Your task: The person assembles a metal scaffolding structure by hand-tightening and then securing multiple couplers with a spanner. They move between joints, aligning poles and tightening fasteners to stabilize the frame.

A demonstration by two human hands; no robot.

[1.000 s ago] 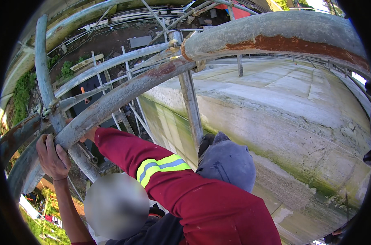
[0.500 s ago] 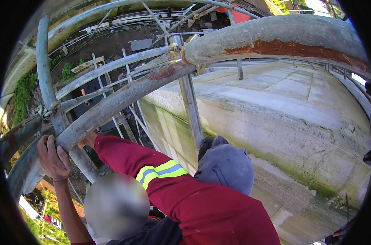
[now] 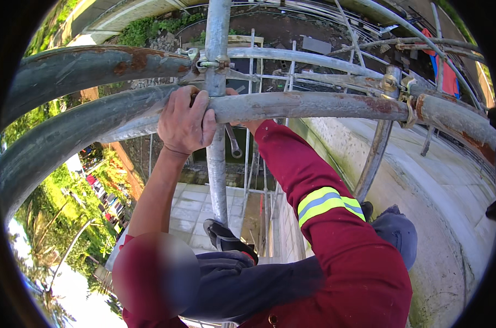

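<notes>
My left hand (image 3: 187, 121) is closed around a grey scaffold pipe (image 3: 133, 105) just left of an upright pole (image 3: 217, 33). Its fingers curl over the top, the thumb pointing along the tube. On the pole's other side my right hand (image 3: 252, 126) is mostly hidden behind the horizontal pipe (image 3: 313, 106), its maroon sleeve (image 3: 291, 153) reaching up to it. A metal wrench (image 3: 234, 143) pokes out below the pipe beside that hand, which appears closed on it; the grip itself is hidden. Above the left hand a clamp (image 3: 207, 63) joins the pole to a second, rust-patched pipe (image 3: 133, 60).
Another coupler (image 3: 393, 82) joins pipes at the right. A concrete wall (image 3: 423, 186) slopes along the right side. Far below lie paving slabs (image 3: 190, 205), bare soil and stacked poles. A dark shoe (image 3: 226, 236) is beside the upright pole. Greenery spreads at lower left.
The view has swung left, so the pole and both hands now lie nearer the middle. My left hand has come up close against the pole. The wrench end now hangs below the pipe.
</notes>
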